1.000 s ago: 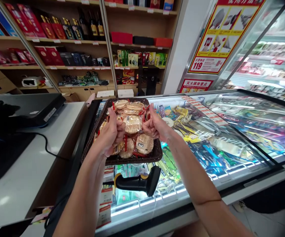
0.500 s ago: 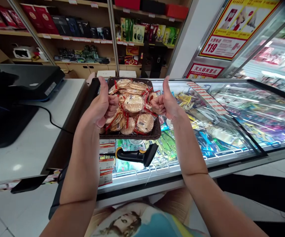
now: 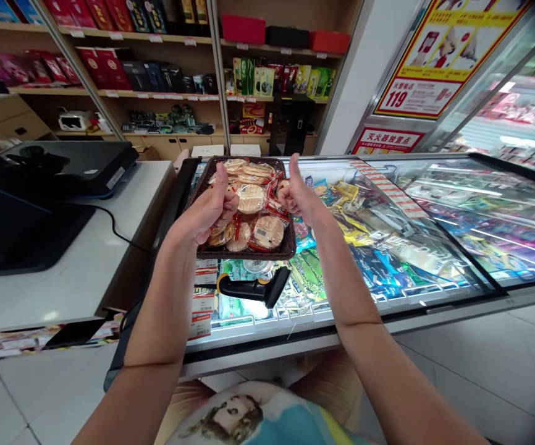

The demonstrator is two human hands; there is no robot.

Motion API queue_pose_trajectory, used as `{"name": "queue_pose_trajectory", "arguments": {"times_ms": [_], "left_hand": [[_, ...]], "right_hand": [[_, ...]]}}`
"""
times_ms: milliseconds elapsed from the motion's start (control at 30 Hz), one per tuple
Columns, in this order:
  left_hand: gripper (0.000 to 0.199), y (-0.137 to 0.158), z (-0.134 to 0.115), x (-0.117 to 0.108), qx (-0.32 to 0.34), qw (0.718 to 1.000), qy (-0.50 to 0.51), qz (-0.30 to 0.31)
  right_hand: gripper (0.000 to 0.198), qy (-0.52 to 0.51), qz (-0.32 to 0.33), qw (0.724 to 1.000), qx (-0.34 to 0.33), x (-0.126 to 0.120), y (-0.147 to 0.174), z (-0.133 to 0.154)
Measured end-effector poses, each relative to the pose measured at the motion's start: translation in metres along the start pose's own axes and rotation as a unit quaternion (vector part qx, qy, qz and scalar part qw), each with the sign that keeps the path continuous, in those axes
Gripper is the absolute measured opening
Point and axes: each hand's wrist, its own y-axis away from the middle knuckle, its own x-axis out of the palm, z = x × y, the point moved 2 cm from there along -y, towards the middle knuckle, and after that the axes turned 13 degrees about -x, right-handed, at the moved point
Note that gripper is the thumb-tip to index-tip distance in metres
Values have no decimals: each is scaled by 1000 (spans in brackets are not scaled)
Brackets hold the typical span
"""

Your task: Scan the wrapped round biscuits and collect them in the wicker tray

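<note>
My left hand (image 3: 220,209) is a fist with its thumb pointing up, over the left part of a dark brown woven basket (image 3: 230,253). My right hand (image 3: 294,193) makes the same thumbs-up at the basket's right side. No object shows in either fist. Round, pale, flat biscuits in clear wrappers with red edges fill the basket; one wrapped biscuit (image 3: 250,199) lies between my hands. Whether my knuckles touch the packets, I cannot tell. In front of the basket a black handheld barcode scanner (image 3: 249,288) with yellow trim rests on the freezer's glass top.
The chest freezer (image 3: 267,352) holds many coloured packets under glass. A white counter (image 3: 73,266) with a black scale (image 3: 77,164) and a cable stands on the left. Shelves (image 3: 165,96) of boxes line the back, beside a red and yellow fire notice (image 3: 416,93).
My hands have come closer together over the basket, both still thumbs-up. The camera view has shifted slightly, showing more of the upper shelves. Basket and scanner stay in place on the freezer.
</note>
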Motion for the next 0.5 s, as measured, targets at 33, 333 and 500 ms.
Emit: {"name": "queue_pose_trajectory", "arguments": {"times_ms": [33,333,500], "left_hand": [[64,3,-2,2,14,999,-30,-12],[48,25,12,50,-23,846,-530,55],[53,72,62,67,41,794,-607,-3]], "right_hand": [[74,31,-29,999,-4,2,-2,-2],[64,227,-79,971,-13,27,-16,-16],[48,115,-86,989,-40,26,-23,-22]]}}
